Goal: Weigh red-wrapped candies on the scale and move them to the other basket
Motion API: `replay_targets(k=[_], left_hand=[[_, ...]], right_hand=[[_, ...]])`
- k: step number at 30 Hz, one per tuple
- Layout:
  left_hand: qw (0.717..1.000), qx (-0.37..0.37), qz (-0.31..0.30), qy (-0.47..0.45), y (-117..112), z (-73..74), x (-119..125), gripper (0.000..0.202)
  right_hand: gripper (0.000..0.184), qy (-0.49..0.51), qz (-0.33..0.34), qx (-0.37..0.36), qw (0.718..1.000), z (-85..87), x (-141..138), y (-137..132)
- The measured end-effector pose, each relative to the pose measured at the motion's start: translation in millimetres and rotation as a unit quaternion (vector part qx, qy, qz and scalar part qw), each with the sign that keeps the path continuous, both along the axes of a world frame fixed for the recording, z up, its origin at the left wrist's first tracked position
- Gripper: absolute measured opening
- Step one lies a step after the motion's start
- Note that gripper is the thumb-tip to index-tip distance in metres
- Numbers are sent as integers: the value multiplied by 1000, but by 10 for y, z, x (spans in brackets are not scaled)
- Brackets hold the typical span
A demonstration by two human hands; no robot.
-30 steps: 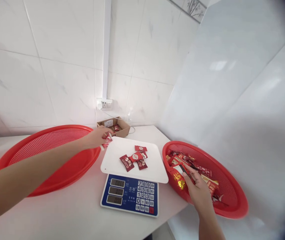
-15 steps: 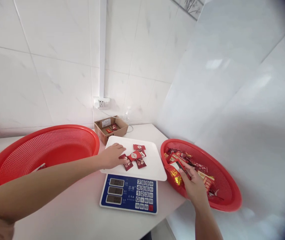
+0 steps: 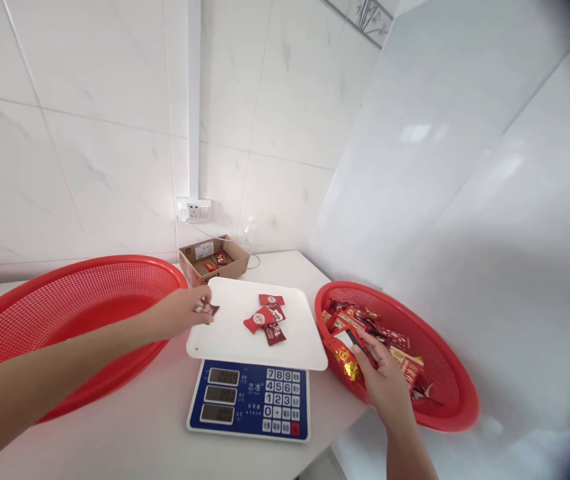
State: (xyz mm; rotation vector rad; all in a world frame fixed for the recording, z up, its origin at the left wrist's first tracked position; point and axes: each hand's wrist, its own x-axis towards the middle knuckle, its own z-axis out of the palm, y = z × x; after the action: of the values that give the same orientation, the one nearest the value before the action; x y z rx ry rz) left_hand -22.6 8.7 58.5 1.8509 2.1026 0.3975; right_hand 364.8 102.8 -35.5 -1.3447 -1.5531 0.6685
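My left hand [image 3: 187,312] is closed on a small dark red candy packet [image 3: 209,308], above the left edge of the white scale tray [image 3: 229,343]. Several red and dark red candy packets [image 3: 265,318] lie overlapping near the tray's middle. Under it, the blue scale panel [image 3: 247,400] faces me with its displays and keys. My right hand [image 3: 382,370] is over the near side of the right red basket [image 3: 457,373], fingers closed on a red packet [image 3: 352,339] with a white and black part. Beside that packet is a shiny gold-printed red wrapper [image 3: 345,363].
A larger red mesh basket [image 3: 129,267] stands on the left, partly behind my left forearm. Behind the tray sits an open cardboard box [image 3: 229,267] with a few packets inside. A cable runs from the wall socket [image 3: 195,211]. Tiled walls border the white table [image 3: 139,440].
My left hand has lifted a dark red packet off the pile and moved left to the tray's edge. The right hand keeps its grip at the right basket. The view has shifted slightly.
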Motion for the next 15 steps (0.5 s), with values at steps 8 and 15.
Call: replay_targets(k=[8, 15], left_hand=[[997, 32, 52, 48, -122, 67, -424, 29], [996, 7, -88, 26, 367, -186, 569, 50]], right_hand=[[51, -2, -1, -5, 1000, 45, -25, -10], [53, 8, -3, -9, 1000, 86, -31, -22]])
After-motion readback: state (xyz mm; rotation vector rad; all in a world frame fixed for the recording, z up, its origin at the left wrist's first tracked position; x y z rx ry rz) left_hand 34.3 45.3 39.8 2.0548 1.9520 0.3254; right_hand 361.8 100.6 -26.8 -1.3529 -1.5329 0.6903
